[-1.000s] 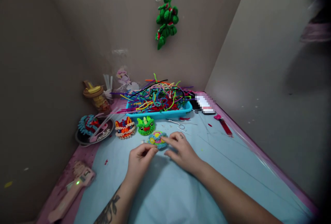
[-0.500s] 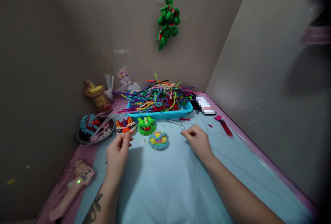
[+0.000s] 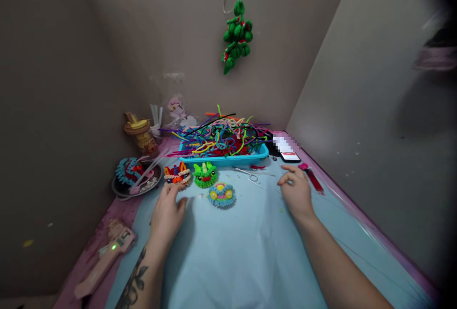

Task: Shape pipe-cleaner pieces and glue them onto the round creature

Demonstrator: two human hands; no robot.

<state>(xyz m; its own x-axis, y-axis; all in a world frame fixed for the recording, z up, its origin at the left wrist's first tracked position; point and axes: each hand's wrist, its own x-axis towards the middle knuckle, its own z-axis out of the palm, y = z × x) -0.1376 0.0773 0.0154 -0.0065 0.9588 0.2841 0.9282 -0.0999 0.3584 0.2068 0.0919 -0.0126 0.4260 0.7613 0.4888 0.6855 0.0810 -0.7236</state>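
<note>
My left hand lies on the light blue table cover, fingers loosely stretched toward the orange and white pipe-cleaner figure. It holds nothing I can see. My right hand rests further right, fingers loosely curled and apart, near a red tool and small scissors. Between the hands lie a green pipe-cleaner figure and a blue, pink and yellow one.
A blue tray heaped with coloured pipe cleaners stands at the back. A phone lies beside it. A dark dish with craft pieces and a jar sit at the left. A pink glue gun lies near left. A green ornament hangs on the wall.
Both hands left the blue, pink and yellow figure and moved apart. The left went left toward the orange figure, the right went right toward the red tool.
</note>
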